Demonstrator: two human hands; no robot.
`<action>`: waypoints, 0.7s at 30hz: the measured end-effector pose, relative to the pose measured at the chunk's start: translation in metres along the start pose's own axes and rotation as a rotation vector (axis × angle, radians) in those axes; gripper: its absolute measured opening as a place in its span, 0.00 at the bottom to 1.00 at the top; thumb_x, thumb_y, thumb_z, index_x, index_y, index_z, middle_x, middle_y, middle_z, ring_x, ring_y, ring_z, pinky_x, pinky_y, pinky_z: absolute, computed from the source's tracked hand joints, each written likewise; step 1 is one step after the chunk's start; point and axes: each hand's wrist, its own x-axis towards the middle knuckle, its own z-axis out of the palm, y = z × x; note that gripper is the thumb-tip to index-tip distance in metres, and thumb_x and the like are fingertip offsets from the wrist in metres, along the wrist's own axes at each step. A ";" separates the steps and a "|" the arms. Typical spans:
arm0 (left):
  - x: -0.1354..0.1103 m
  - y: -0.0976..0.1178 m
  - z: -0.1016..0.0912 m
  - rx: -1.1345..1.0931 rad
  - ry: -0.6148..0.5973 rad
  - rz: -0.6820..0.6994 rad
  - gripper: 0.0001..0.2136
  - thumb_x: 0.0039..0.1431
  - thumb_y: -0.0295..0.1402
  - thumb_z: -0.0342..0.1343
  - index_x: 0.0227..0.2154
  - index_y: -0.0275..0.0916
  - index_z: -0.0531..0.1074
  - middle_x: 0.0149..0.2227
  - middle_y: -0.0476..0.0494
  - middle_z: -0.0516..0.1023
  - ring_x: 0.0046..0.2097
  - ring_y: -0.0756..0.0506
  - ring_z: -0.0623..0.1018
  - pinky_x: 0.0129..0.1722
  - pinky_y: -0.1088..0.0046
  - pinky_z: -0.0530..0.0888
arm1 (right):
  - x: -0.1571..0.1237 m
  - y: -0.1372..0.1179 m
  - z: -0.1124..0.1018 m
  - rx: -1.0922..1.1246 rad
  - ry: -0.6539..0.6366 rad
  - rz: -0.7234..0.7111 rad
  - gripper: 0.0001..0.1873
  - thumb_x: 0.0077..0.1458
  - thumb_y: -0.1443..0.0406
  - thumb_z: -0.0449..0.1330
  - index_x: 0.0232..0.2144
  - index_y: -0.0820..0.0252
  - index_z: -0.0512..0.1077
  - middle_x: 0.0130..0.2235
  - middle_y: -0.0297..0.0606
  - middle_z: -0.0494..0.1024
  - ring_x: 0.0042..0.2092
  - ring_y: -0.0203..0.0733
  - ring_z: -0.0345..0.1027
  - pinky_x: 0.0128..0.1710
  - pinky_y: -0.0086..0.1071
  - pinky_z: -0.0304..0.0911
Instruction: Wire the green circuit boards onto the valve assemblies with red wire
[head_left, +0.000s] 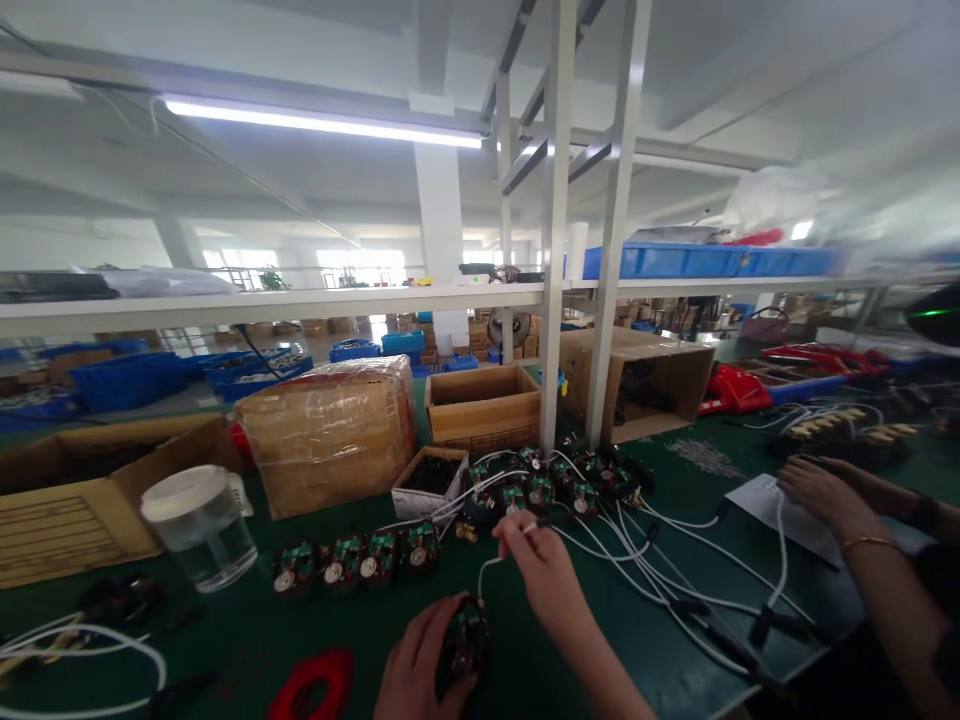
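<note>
My left hand [420, 660] is wrapped around a small black electronic unit with a green circuit board [466, 640], at the bottom middle. Just above and to the right, the fingers of my right hand [536, 565] are pinched on a thin white cable [489, 566]. This cable curves down to the top of the held unit. A dark piece shows by the right fingertips, too blurred to name. Left of my hands, several similar circuit board units [369, 565] stand in a row. Behind the right hand lies a cluster of more units [540, 490] with white cables attached.
A water jug [202, 530] and a red coiled item [313, 685] are at left. Cardboard boxes [330, 430] and a small box of black parts [431, 475] line the back. White cables [660, 580] cross the right side, near a co-worker's hands [825, 495]. A metal post [553, 250] rises behind.
</note>
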 end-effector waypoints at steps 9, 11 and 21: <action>0.062 0.082 0.058 0.016 -0.138 0.163 0.30 0.49 0.20 0.58 0.57 0.46 0.70 0.59 0.44 0.75 0.58 0.38 0.72 0.60 0.54 0.67 | -0.040 0.027 -0.065 -0.194 0.266 0.096 0.22 0.66 0.47 0.51 0.40 0.55 0.75 0.34 0.38 0.75 0.38 0.46 0.70 0.40 0.36 0.66; 0.076 0.096 0.076 0.043 -0.119 0.230 0.29 0.50 0.21 0.59 0.57 0.45 0.70 0.58 0.43 0.75 0.58 0.38 0.72 0.60 0.54 0.66 | -0.043 0.037 -0.073 -0.204 0.279 0.069 0.20 0.65 0.48 0.52 0.42 0.55 0.75 0.36 0.39 0.76 0.38 0.47 0.71 0.40 0.36 0.67; 0.115 0.125 0.118 0.073 -0.121 0.235 0.30 0.54 0.28 0.63 0.61 0.46 0.66 0.60 0.44 0.71 0.59 0.37 0.67 0.60 0.55 0.63 | -0.046 0.092 -0.103 -0.531 0.356 -0.098 0.18 0.59 0.51 0.59 0.42 0.57 0.76 0.42 0.45 0.78 0.42 0.50 0.74 0.43 0.42 0.71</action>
